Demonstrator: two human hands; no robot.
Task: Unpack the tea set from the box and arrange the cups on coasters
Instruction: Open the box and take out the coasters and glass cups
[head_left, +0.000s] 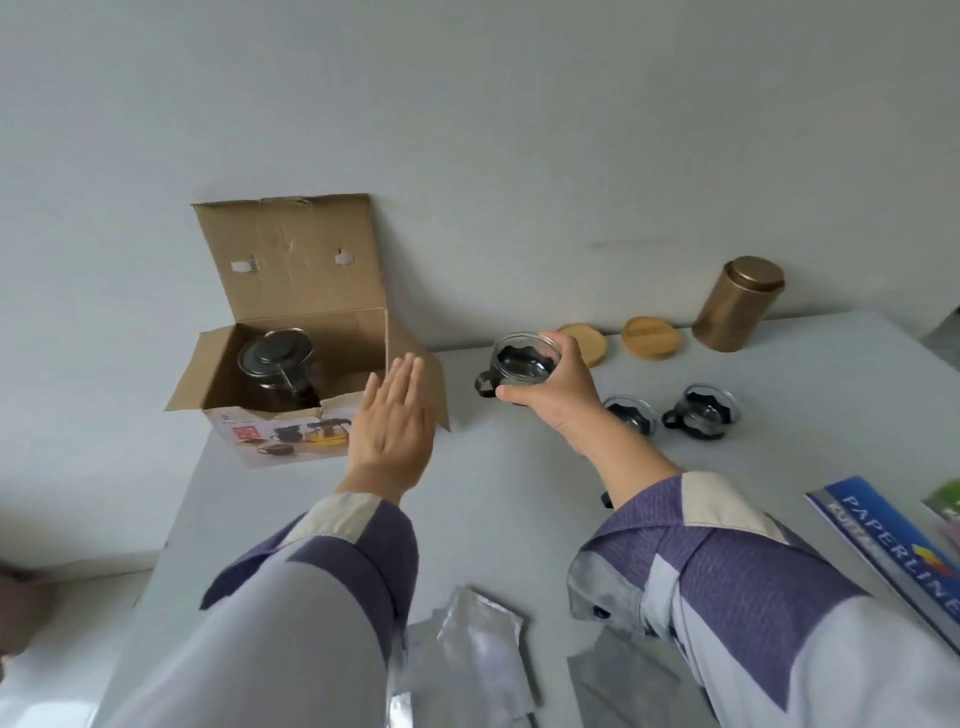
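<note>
Right hand (550, 387) gripping round glass cup (522, 364) above grey table (498, 467), near round wooden coasters (584, 344). Left hand (389, 421) open, flat. Glass teapot (278, 371) inside open cardboard box (291, 291).

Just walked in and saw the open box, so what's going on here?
Someone is unpacking a tea set. The right hand holds a glass cup above the table, near two wooden coasters. The left hand is open and empty beside the box, which still holds the teapot. Two more cups sit on the table, not on coasters.
</note>
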